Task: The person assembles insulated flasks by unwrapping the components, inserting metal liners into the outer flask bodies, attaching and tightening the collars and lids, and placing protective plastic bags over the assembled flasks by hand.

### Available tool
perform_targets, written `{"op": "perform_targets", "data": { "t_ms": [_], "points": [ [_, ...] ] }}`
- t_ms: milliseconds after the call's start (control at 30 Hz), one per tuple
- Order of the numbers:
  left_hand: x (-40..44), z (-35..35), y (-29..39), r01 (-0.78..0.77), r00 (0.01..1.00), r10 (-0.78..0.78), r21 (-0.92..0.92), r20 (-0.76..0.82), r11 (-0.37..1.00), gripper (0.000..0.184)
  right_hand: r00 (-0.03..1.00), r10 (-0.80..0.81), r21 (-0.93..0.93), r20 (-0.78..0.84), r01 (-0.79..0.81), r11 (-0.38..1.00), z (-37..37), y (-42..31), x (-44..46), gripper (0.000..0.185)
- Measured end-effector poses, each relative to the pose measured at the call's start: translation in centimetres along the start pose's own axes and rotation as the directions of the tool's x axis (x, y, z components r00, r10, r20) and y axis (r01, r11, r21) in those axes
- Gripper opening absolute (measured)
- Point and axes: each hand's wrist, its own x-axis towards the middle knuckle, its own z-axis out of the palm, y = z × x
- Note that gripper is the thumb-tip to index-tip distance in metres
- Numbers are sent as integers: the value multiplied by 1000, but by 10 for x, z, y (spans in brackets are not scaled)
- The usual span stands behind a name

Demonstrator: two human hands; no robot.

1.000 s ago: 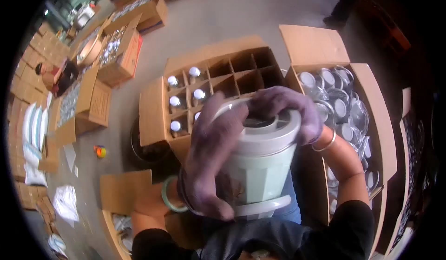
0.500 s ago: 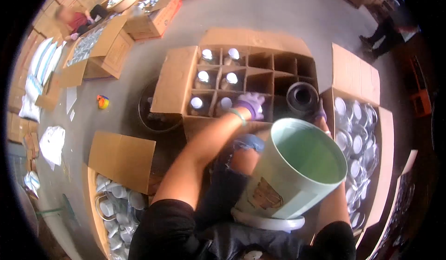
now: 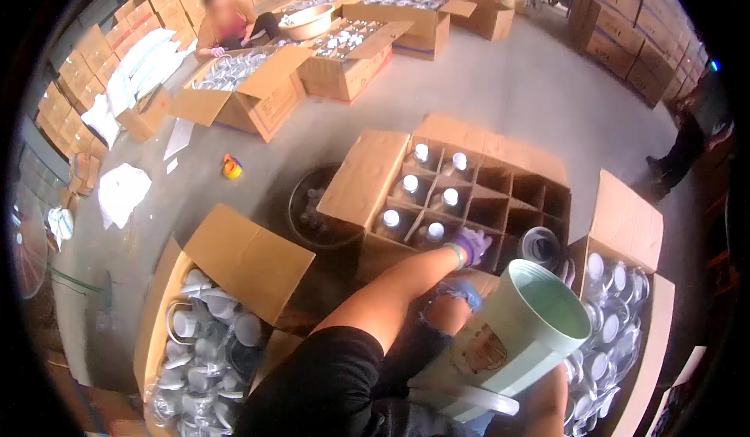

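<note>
My left hand, in a purple glove, reaches into the front row of a divided cardboard box, its fingers curled down into a compartment. What they hold, if anything, is hidden. White-capped bottles, one of them a bottle just left of this hand, stand in several compartments. A pale green bucket leans, mouth upward, in front of my lap and covers my right hand; only the right forearm shows below it. Beyond the bucket's rim is a dark round object with a ringed face, at the box's front right.
Plastic-wrapped, lidded clear containers fill the right open box and the left open box. A dark round tub sits left of the divided box. A person sits far left; another stands at the right edge.
The view has shifted, so the box and bucket appear lower and further right. My left hand stays at the same front compartment. The right glove, partly visible before, has gone behind the bucket.
</note>
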Motion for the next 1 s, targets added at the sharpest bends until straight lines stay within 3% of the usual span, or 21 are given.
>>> {"op": "perform_targets", "data": {
  "t_ms": [100,200,267,333,367,400,433,500,567,600,633,667,700,733,767,800,833,867,900,967,1000],
  "points": [
    [-11,-12,-8,-34,999,35,-8,27,999,50,998,-33,39,48,31,999,-12,-14,-14,43],
    [-33,-55,-15,-31,996,27,-36,-84,999,51,993,-34,89,114,24,996,-23,-25,-26,41],
    [-57,-108,-21,-25,960,3,-77,-282,997,47,983,-24,122,182,2,993,-30,-34,-33,39],
    [-78,-172,-34,-134,921,80,-119,-381,984,44,964,-15,162,266,-30,986,-35,-43,-40,37],
    [-97,-215,-30,-25,935,-86,-308,-343,951,43,945,-1,183,328,-62,981,-35,-48,-44,36],
    [-113,-243,-34,-80,865,-92,-317,-494,945,44,919,11,203,395,-99,974,-34,-56,-47,36],
    [-126,-273,-34,20,860,-223,-407,-459,913,46,876,39,199,480,-153,968,-32,-64,-48,35],
    [-141,-306,-50,-109,718,-176,-360,-673,927,34,753,136,145,644,-294,945,-23,-78,-46,25],
    [-146,-322,-46,-313,657,-277,-589,-701,745,23,578,11,88,816,-142,986,-6,-103,-23,28],
    [-151,-329,-36,-443,617,-308,-644,-724,624,21,603,-185,255,776,-32,966,14,-128,-19,32],
    [-161,-338,-3,-497,598,-387,-703,-702,508,21,620,-294,406,728,-44,913,33,-162,-23,38],
    [-160,-330,10,-502,665,-462,-809,-588,307,21,628,-398,546,669,-53,836,51,-195,-28,44],
    [-155,-322,23,-484,732,-504,-871,-459,90,22,532,-509,689,677,-216,691,55,-218,-24,50],
    [-146,-306,33,-431,728,-561,-899,-395,74,20,425,-609,742,670,-412,529,59,-242,-19,55],
    [-140,-290,39,-406,767,-466,-896,-441,179,26,417,-681,785,602,-463,411,53,-250,-5,55],
    [-136,-271,44,-416,786,-297,-819,-543,395,33,405,-746,805,529,-519,289,47,-259,9,56],
    [-132,-262,50,-453,761,-79,-613,-644,647,41,638,-640,903,429,-297,309,41,-271,16,54],
    [-128,-252,52,-508,775,43,-581,-631,636,48,823,-484,905,296,-79,418,36,-283,24,53],
    [-142,-276,66,-438,899,92,-874,-429,211,52,853,-448,902,267,-58,428,29,-277,41,53],
    [-119,-263,56,-534,844,74,-819,-532,208,62,759,-486,866,432,-200,457,18,-243,64,53],
    [-117,-260,58,-564,825,39,-819,-563,106,65,696,-469,806,544,-278,522,16,-228,63,54]
  ]
}}
